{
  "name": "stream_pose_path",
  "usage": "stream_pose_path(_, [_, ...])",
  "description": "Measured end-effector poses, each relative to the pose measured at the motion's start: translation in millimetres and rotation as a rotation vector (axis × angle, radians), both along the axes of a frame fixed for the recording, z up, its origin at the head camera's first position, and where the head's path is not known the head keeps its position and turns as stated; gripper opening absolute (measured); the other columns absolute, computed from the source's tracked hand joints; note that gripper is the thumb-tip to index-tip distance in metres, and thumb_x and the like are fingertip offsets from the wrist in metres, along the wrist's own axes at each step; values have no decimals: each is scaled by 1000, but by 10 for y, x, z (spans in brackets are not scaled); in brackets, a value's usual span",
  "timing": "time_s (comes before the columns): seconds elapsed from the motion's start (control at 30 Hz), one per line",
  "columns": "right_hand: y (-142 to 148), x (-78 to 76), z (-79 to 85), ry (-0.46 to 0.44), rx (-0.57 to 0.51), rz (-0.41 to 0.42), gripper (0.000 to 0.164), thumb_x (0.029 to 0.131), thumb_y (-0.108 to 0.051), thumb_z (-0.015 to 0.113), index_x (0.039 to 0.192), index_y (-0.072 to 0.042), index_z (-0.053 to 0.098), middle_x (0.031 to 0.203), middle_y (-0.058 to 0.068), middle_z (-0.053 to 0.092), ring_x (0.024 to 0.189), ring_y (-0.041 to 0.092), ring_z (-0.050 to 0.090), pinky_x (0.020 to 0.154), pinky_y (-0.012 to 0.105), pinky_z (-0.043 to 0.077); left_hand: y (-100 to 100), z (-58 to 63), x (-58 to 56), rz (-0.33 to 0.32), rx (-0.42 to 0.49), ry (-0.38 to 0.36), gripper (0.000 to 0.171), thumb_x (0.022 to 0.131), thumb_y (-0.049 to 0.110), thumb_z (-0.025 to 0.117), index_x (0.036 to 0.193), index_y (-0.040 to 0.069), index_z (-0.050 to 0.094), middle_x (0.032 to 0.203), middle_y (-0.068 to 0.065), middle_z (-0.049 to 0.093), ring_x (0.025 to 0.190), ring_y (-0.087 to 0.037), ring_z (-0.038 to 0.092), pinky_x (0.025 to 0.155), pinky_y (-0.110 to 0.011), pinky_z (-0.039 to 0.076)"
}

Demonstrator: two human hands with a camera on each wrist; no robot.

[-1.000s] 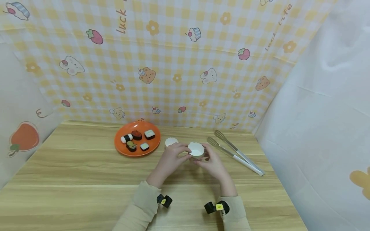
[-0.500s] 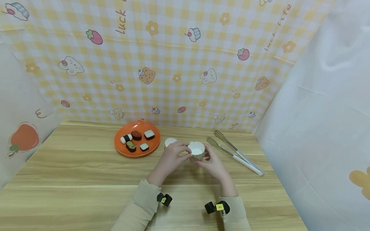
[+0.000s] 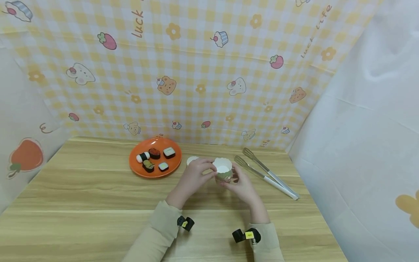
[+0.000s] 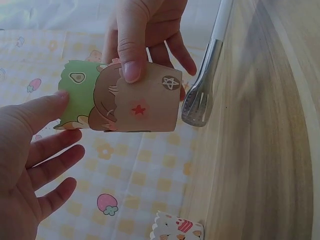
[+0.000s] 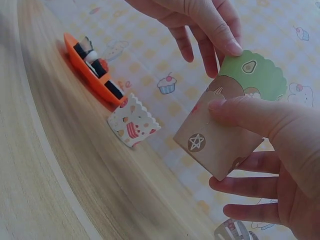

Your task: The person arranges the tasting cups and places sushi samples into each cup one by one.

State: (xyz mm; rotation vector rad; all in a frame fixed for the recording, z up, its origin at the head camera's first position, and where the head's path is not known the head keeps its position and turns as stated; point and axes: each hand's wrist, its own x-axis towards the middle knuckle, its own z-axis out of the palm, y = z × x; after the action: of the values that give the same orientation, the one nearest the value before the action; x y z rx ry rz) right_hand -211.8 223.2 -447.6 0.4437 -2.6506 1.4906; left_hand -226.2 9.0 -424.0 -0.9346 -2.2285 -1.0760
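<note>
Two nested paper baking cups are held above the table between both hands. The green cup (image 4: 80, 85), with an avocado and animal print, sticks out of the brown cup (image 4: 145, 102), which bears stars. My left hand (image 3: 197, 175) pinches the scalloped rim of the green cup between thumb and fingers. Lower down, my right hand (image 3: 241, 185) grips the brown cup, thumb on the near side and fingers behind. In the head view the green cup's white inside faces up. A third baking cup (image 5: 132, 122), white with a cake print, stands on the table beyond my left hand.
An orange plate (image 3: 175, 162) with several pieces of toy sushi lies at the back left of the wooden table (image 3: 98, 225). Metal tongs (image 3: 275, 183) with pale handles lie on the right. A checked cloth (image 3: 203, 58) hangs behind the table.
The green cup has risen a little, and more of its green side shows above the brown cup. My left hand has shifted slightly up; the right hand has barely moved.
</note>
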Motion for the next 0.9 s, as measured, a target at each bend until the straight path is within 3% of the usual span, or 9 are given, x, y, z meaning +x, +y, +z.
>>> stream_pose_path(0.2, [0,23,42,-4,2,6,71,78,-18,82,139,-18,45,121,7,61,105,26,55,86,46,48,-17,43,-15,7,-12,-38,7,81,14,79,82,14,72,111,-9,68,101,-25,63,88,-41,52])
stream_pose_path(0.43, [-95,171,314,-31,-5,14,69,80,-5,77,140,-2,42,119,18,59,104,34,55,87,54,47,-32,52,-42,11,-8,-50,6,82,15,78,84,15,72,110,-9,68,104,-25,62,93,-44,48])
stream_pose_path(0.67, [30,-1,2,-40,-9,-27,72,79,-15,81,141,-16,44,118,10,60,99,27,56,83,45,49,-39,82,-47,12,-5,-57,8,83,20,77,87,14,73,116,-8,66,107,-24,60,94,-46,47])
stream_pose_path(0.77, [62,-23,-38,-34,2,-28,72,78,-20,82,140,-21,44,116,7,61,96,23,56,82,41,49,-47,105,-47,8,-2,-67,8,83,19,76,88,13,73,116,-9,66,107,-25,60,92,-43,49])
stream_pose_path(0.9, [87,-29,-51,-28,-2,-20,72,78,-21,82,139,-21,44,116,10,60,96,24,56,83,45,47,-61,129,-52,19,1,-68,8,83,17,76,88,11,73,115,-10,66,106,-26,61,89,-39,51])
